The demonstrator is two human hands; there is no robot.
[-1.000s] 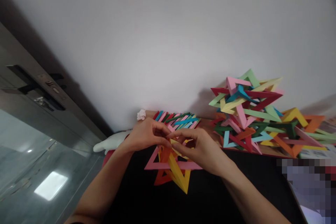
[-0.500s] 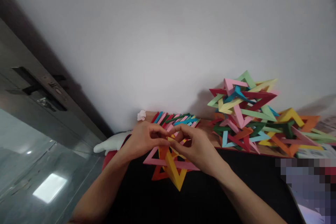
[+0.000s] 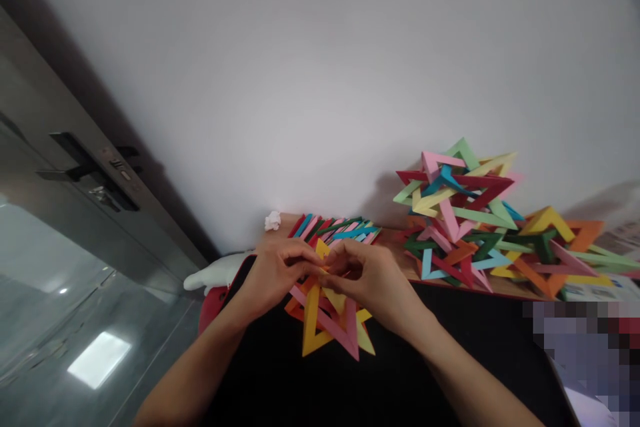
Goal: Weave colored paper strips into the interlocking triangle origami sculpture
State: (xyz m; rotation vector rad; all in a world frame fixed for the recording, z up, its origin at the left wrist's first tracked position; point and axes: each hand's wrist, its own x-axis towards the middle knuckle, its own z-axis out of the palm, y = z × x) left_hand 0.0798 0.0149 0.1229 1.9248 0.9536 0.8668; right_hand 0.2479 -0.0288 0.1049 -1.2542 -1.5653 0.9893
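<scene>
So both hands are busy on 1 multicolour paper star [image 3: 333,325], held low in the middle over something black [image 3: 465,347]. Left hand [image 3: 270,280] and right hand [image 3: 377,283] each look pinched on yellow paper at its far end, though the exact contact's hidden behind the fingers. I'd call this fiddly fitting or adjusting, and the next move calls for a light pinch so nothing creases. Just past the hands there's a row of coloured strips [image 3: 340,230], pretty tight for elbow room, with a crumpled white wad [image 3: 273,221] far left. The heap of paper frames [image 3: 451,219] on the right is clear of them.
</scene>
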